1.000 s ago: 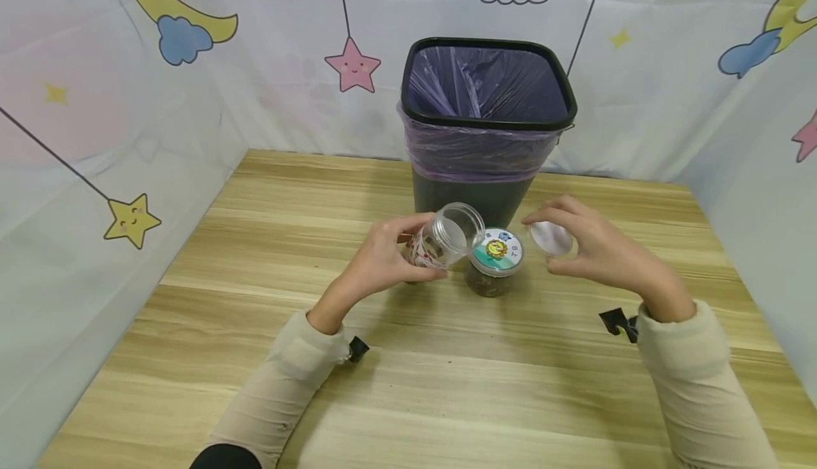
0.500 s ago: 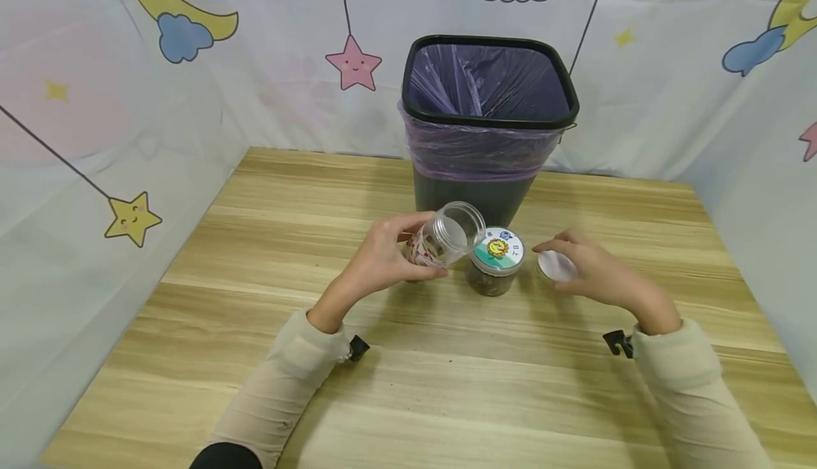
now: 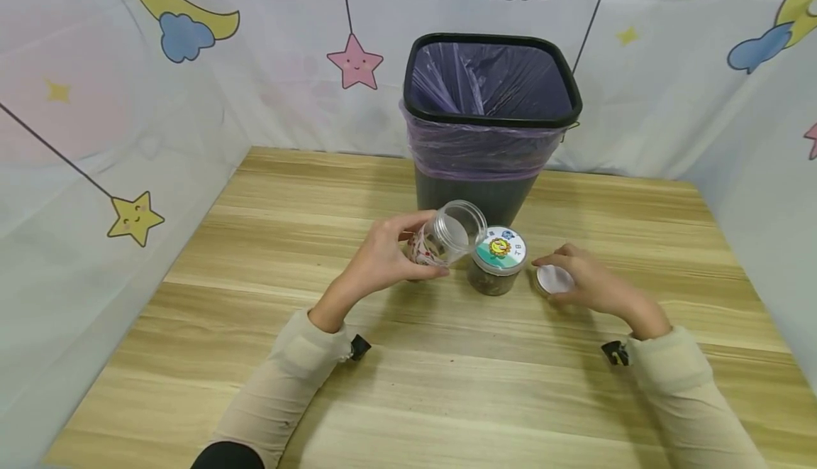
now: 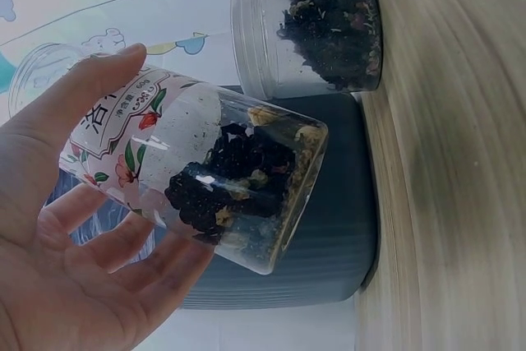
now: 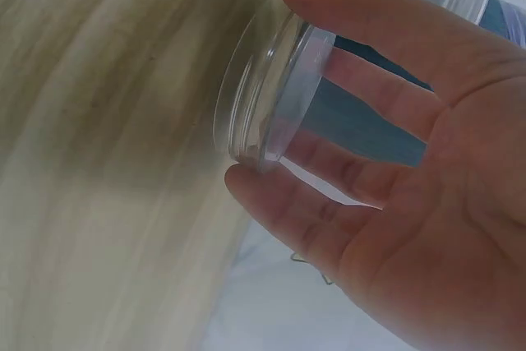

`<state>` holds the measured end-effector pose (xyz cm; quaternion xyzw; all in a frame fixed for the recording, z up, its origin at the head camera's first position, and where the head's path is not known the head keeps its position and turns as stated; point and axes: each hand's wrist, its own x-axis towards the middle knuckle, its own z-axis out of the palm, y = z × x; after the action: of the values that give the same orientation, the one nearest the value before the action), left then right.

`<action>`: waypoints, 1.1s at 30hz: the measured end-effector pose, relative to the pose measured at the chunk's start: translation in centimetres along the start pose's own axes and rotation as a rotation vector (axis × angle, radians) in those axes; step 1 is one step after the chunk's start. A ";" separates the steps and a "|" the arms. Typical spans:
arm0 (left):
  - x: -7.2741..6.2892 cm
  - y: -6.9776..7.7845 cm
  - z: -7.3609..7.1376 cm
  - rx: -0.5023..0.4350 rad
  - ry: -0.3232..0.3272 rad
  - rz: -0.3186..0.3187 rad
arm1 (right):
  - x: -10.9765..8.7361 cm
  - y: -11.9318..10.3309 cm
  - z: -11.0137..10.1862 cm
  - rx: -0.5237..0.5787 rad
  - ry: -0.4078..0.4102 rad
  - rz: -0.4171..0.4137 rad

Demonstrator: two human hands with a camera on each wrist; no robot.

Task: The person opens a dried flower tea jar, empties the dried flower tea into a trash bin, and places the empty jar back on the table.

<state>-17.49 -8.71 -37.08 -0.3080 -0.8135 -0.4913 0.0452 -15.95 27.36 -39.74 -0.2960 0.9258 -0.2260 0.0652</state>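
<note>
My left hand [image 3: 381,255] grips a clear plastic jar [image 3: 447,236] without a lid, tilted with its mouth toward the bin. In the left wrist view, the jar [image 4: 222,162] has a floral label and dark dried flowers with yellowish crumbs near its base. My right hand [image 3: 593,286] pinches a clear round lid [image 3: 554,279] by its edge, low at the tabletop. Thumb and fingers span the lid [image 5: 275,92] in the right wrist view. Between the hands stands a second jar [image 3: 491,281], lidded, with a sunflower sticker on top and dark dried bits inside.
Behind the jars stands a dark bin [image 3: 469,196] lined with a purple bag. The wood-grain table [image 3: 434,398] reaches back to a white cloth backdrop [image 3: 287,86] printed with stars and moons. The tilted jar's mouth is close to the bin and the lidded jar.
My right hand has lowered the lid toward the tabletop, to the right of the lidded jar. My left hand keeps the tilted jar nearly still.
</note>
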 end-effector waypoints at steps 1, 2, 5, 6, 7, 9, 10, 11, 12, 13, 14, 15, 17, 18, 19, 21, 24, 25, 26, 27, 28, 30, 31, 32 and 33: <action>0.0 0.0 0.0 -0.001 -0.001 0.000 | 0.0 0.1 0.1 -0.004 0.003 -0.005; 0.0 0.0 0.0 -0.003 -0.002 -0.001 | 0.0 0.3 0.3 -0.009 0.005 -0.010; 0.0 0.0 0.1 -0.005 -0.002 0.001 | 0.1 0.6 0.6 -0.026 0.003 -0.028; 0.0 0.0 0.1 -0.006 -0.001 0.002 | 0.1 0.7 0.6 -0.030 0.001 -0.033; 0.1 0.0 0.1 -0.006 0.000 0.002 | 0.2 0.8 0.7 -0.033 -0.002 -0.037; 0.1 0.0 0.1 -0.005 0.001 0.003 | 0.1 0.8 0.9 -0.036 -0.008 -0.041; 0.0 0.1 0.1 -0.005 0.000 0.003 | 0.1 0.8 0.9 -0.036 -0.009 -0.040; 0.0 0.1 0.1 -0.006 0.000 0.001 | 0.0 0.8 0.9 -0.034 -0.010 -0.035; 0.0 0.1 0.1 -0.007 0.001 -0.001 | 0.0 0.8 1.0 -0.030 -0.011 -0.030; 0.0 0.1 0.1 -0.008 0.002 -0.003 | -0.1 0.8 1.0 -0.025 -0.012 -0.024; 0.0 0.1 0.1 -0.010 0.003 -0.006 | -0.1 0.8 0.9 -0.019 -0.015 -0.015; 0.0 0.1 0.0 -0.011 0.006 -0.010 | -0.2 0.7 0.8 -0.013 -0.023 -0.005; -0.1 0.1 -0.1 -0.017 0.014 -0.018 | -0.3 0.6 0.5 0.001 -0.050 0.016; -0.1 0.1 -0.2 -0.018 0.019 -0.023 | -0.3 0.6 0.3 0.014 -0.070 0.028; -0.2 0.2 -0.3 -0.018 0.023 -0.028 | -0.3 0.5 0.1 0.027 -0.089 0.033; -0.3 0.2 -0.5 -0.020 0.035 -0.039 | -0.3 0.2 -0.6 0.054 -0.127 0.042; -0.4 0.3 -0.9 -0.023 0.050 -0.054 | -0.1 -0.1 -2.0 0.082 -0.137 0.043; -0.5 0.3 -1.0 -0.023 0.054 -0.057 | 0.0 -0.2 -2.5 0.085 -0.122 0.043; -0.5 0.3 -1.2 -0.025 0.057 -0.060 | 0.1 -0.4 -3.0 0.094 -0.101 0.052; -0.5 0.3 -1.3 -0.025 0.060 -0.061 | 0.2 -0.5 -3.6 0.108 -0.078 0.062; -0.5 0.2 -1.5 -0.025 0.065 -0.064 | 0.4 -0.6 -4.1 0.128 -0.055 0.076; -0.5 0.2 -1.8 -0.030 0.080 -0.073 | 0.8 -0.9 -4.9 0.181 0.003 0.104; -0.5 0.2 -2.0 -0.030 0.090 -0.079 | 1.1 -1.1 -5.3 0.211 0.030 0.115; -0.6 0.2 -2.2 -0.033 0.102 -0.087 | 1.4 -1.4 -5.6 0.250 0.057 0.129; -0.6 0.2 -2.4 -0.036 0.115 -0.092 | 1.7 -1.6 -5.9 0.286 0.082 0.135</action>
<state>-17.47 -10.89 -35.97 -0.2422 -0.8141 -0.5240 0.0635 -18.02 27.44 -33.78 -0.2113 0.9040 -0.3622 0.0839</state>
